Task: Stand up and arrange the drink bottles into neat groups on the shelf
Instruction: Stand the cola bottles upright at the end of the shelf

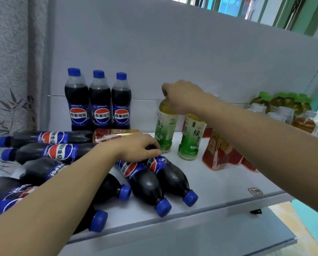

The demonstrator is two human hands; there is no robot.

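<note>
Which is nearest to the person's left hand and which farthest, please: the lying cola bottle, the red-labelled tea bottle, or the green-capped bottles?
From the left hand:
1. Lying blue-capped cola bottle, under its fingers.
2. Red-labelled tea bottle, standing to the right.
3. Green-capped bottles, far right, at the back.

Upright cola bottles behind lying ones, tea bottles to their right

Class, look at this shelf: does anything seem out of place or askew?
Yes. Several cola bottles lie on their sides across the front left, while three cola bottles stand at the back. A red tea bottle also lies flat among them. The left hand rests on a fallen one; the right hand grips a green tea bottle by its top.
</note>
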